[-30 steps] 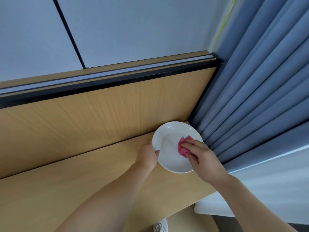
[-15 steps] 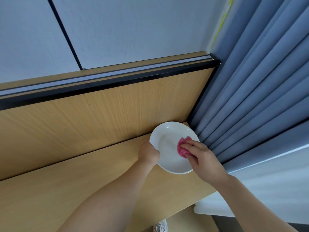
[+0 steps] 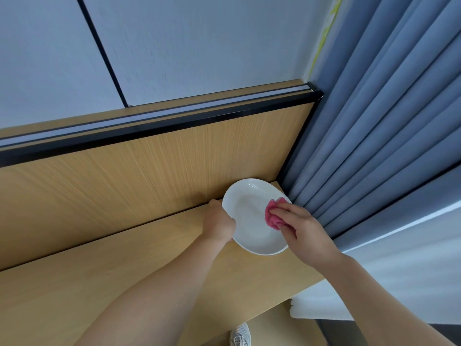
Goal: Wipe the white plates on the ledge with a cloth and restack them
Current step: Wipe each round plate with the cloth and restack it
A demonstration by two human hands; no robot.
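A white plate (image 3: 249, 216) is tilted above the wooden ledge (image 3: 124, 265), near its right end. My left hand (image 3: 219, 222) grips the plate's left rim. My right hand (image 3: 301, 228) presses a bunched pink cloth (image 3: 273, 214) against the plate's inner right side. Only this one plate is in sight; I see no stack.
A wooden back panel (image 3: 149, 176) with a black rail (image 3: 174, 123) rises behind the ledge. Blue curtains (image 3: 374, 136) hang at the right, close to the plate. A white surface (image 3: 399, 283) lies below the curtain. A shoe (image 3: 240, 335) shows on the floor under the ledge.
The plate has tipped a little more toward me in my left hand. The cloth has slid slightly toward the plate's right rim.
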